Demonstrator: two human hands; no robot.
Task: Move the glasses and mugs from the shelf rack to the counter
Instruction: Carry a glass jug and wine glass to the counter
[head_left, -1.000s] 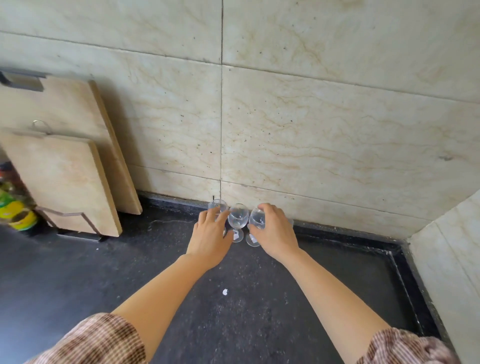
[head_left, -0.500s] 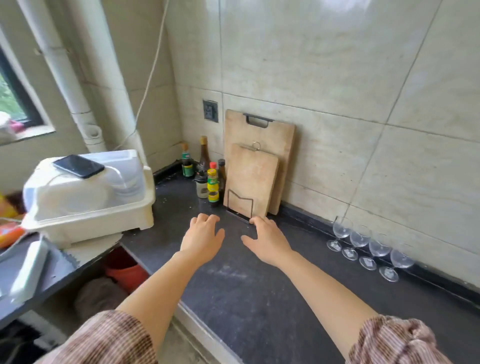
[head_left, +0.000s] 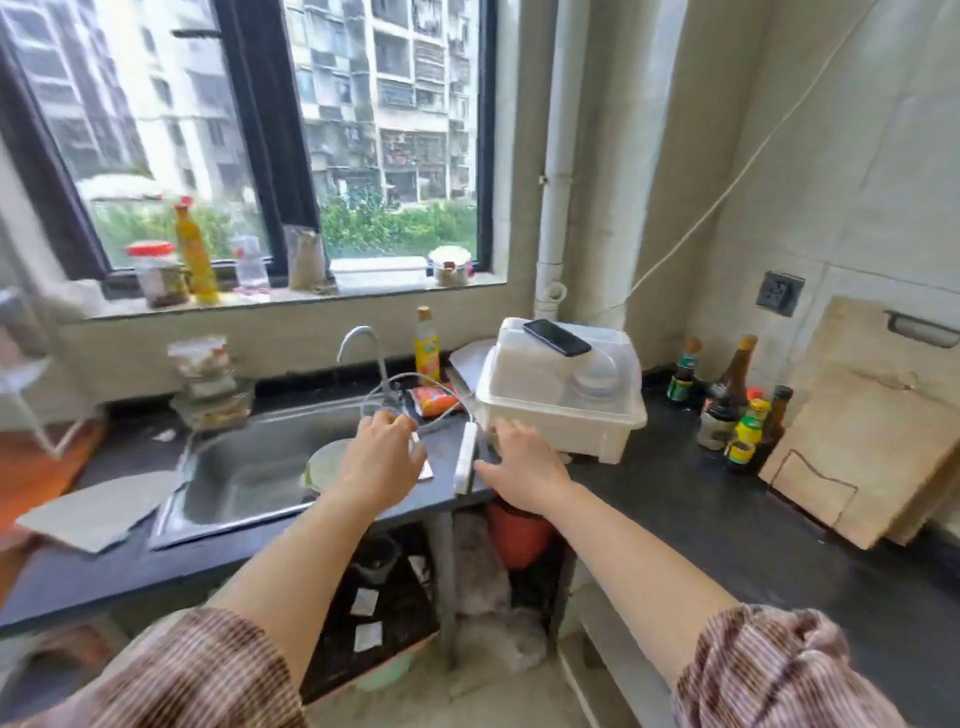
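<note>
Both my hands are stretched out in front of me and hold nothing. My left hand (head_left: 382, 460) hovers over the right end of the steel sink (head_left: 249, 467), fingers apart. My right hand (head_left: 524, 467) is open just in front of the white covered dish rack (head_left: 563, 395), which stands on the dark counter (head_left: 727, 519). Bowls show dimly through the rack's clear lid. No glasses or mugs are in view; the wine glasses seen earlier lie outside the frame to the right.
A black phone (head_left: 557, 336) lies on the rack lid. Sauce bottles (head_left: 737, 405) and two wooden cutting boards (head_left: 872, 436) stand at the right wall. A tap (head_left: 363, 353) and a yellow bottle (head_left: 427, 343) are behind the sink. Jars line the window sill (head_left: 291, 291).
My view has swung left from the wine glasses by the wall to the sink and window. Both hands let go of the glasses and moved left with it, empty.
</note>
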